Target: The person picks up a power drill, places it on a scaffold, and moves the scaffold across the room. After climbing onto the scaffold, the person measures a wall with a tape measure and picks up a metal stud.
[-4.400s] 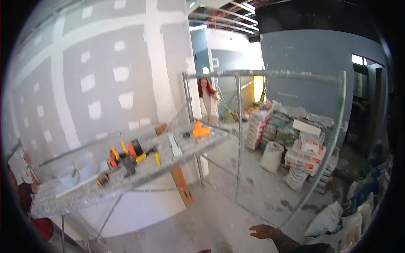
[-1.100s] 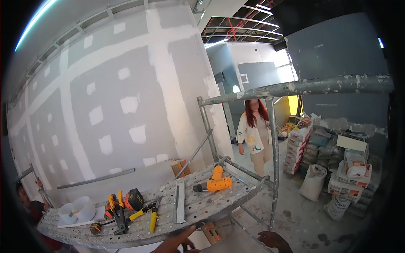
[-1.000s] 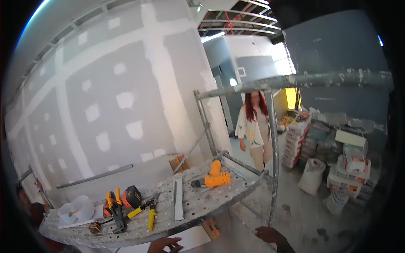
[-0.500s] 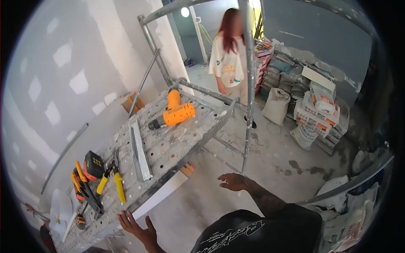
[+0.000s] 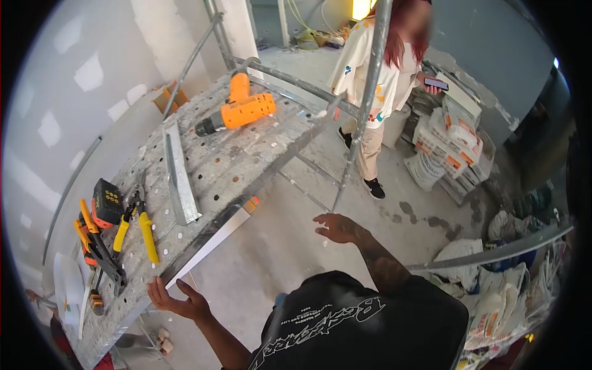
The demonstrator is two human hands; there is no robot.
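My left hand (image 5: 177, 300) rests its fingertips at the near edge of a perforated metal scaffold platform (image 5: 228, 163), thumb apart, holding nothing. Out in the air over the floor hangs my right hand (image 5: 339, 227), fingers loosely spread and bare. On the platform lie yellow-handled snips (image 5: 148, 237), an orange-and-black hand tool (image 5: 98, 237), a small screwdriver (image 5: 96, 301) and a black-and-red battery pack (image 5: 107, 203), all left of or beyond my left hand. A short metal channel (image 5: 179, 179) lies farther up, beside an orange drill (image 5: 240, 110) on its side.
A person (image 5: 370, 80) holding a phone (image 5: 436, 84) stands beyond the scaffold post (image 5: 370, 86). Stacked bags (image 5: 456, 145) line the far wall. A curved metal rail (image 5: 493, 250) and more sacks (image 5: 493, 308) are at right. A patched wall (image 5: 74, 80) runs along the left.
The person has come closer to the scaffold and a phone now shows in their hand. My view has shifted, with platform and tools lower-left or higher in frame. Both my hands remain bare.
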